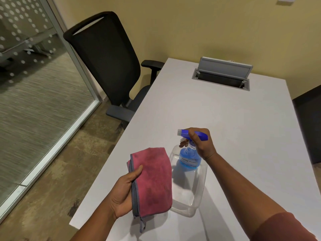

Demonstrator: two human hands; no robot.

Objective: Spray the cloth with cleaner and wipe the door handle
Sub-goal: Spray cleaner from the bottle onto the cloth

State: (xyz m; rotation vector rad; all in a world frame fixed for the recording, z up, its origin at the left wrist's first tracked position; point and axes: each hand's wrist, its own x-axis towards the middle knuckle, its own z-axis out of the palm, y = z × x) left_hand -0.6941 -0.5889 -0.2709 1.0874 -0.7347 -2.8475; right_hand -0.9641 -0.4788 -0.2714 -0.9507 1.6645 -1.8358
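A folded red cloth (153, 180) with a grey stitched edge is held flat above the near left part of the white table (225, 115). My left hand (124, 193) grips it along its left edge, thumb on top. My right hand (199, 143) grips the neck of a spray bottle (190, 158) with a blue trigger head and blue liquid inside; its nozzle points left, toward the cloth. The bottle is in or just above a clear plastic tub (196, 197). No door handle is in view.
A black mesh office chair (106, 61) stands at the table's left side. A glass wall with frosted dots (34, 80) runs along the left. A grey cable box with its lid raised (224, 73) sits at the table's far end. A dark chair edge (309, 126) shows at right.
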